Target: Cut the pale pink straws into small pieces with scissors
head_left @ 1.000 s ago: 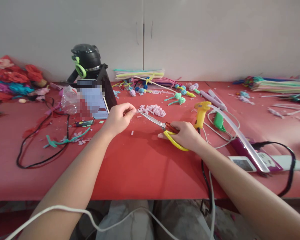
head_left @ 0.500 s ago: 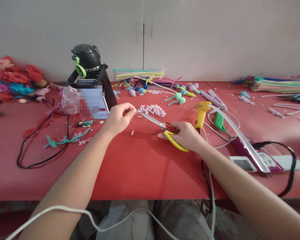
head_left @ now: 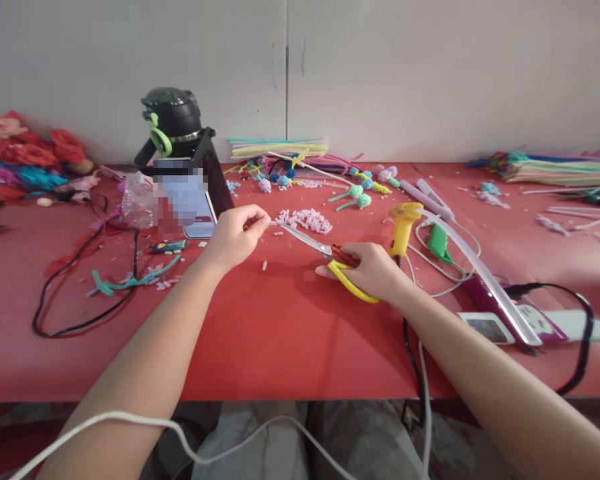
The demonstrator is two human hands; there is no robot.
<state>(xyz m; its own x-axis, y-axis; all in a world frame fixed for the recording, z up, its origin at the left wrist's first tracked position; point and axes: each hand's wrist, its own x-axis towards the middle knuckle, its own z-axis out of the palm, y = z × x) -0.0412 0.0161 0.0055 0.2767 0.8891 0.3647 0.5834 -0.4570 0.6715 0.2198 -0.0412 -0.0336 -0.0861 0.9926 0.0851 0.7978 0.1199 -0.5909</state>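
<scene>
My right hand point(head_left: 367, 270) is closed around the handles of a pair of scissors point(head_left: 307, 241), one handle yellow and one red. The blades point left and look nearly closed. At their tips, my left hand point(head_left: 243, 233) pinches a thin pale-pink fuzzy stem point(head_left: 274, 223), whose short end sticks out past the fingertips; the rest is hidden by the hand. Just behind the blades lies a pile of cut pale-pink pieces point(head_left: 310, 220). One loose piece point(head_left: 265, 265) rests on the red table point(head_left: 280, 347) in front of the left hand.
To the right stands a yellow glue gun point(head_left: 403, 227) with a clear glue stick point(head_left: 485, 277) extending over a purple power strip point(head_left: 490, 300). A phone point(head_left: 200, 213) leans on a black bottle point(head_left: 175, 120) at left. Fuzzy stems point(head_left: 280, 148) lie by the wall. A white cable point(head_left: 180, 430) crosses my lap.
My left hand has shifted very slightly left, and a bit more of the pink stem shows between fingertips and blades. The right hand and scissors look almost unmoved.
</scene>
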